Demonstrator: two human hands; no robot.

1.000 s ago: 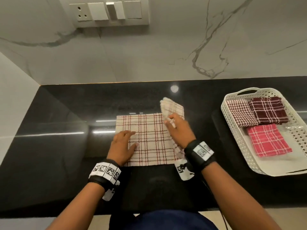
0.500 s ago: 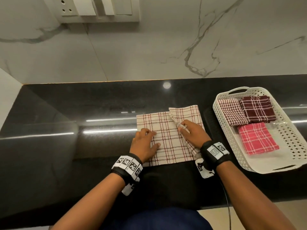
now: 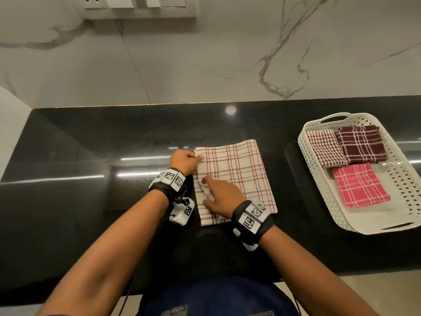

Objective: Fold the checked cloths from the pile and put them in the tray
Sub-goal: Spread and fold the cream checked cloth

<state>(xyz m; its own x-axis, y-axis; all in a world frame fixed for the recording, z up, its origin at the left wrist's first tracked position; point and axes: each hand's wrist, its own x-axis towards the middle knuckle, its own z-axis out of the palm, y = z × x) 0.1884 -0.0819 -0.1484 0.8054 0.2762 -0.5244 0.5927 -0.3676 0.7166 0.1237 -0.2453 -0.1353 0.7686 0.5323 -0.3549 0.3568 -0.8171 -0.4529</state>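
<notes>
Squaring the half-folded cream cloth (image 3: 237, 174)

We press right-hand fingers (image 3: 208, 180) flat at its nine o'clock edge; left-hand fingers (image 3: 197, 158) pinch the corner.

No words, brand names or numbers can be read anywhere; the only markings are black-and-white square coded tags on the left wristband (image 3: 172, 179) and right wristband (image 3: 251, 216), which carry no legible characters.
</notes>
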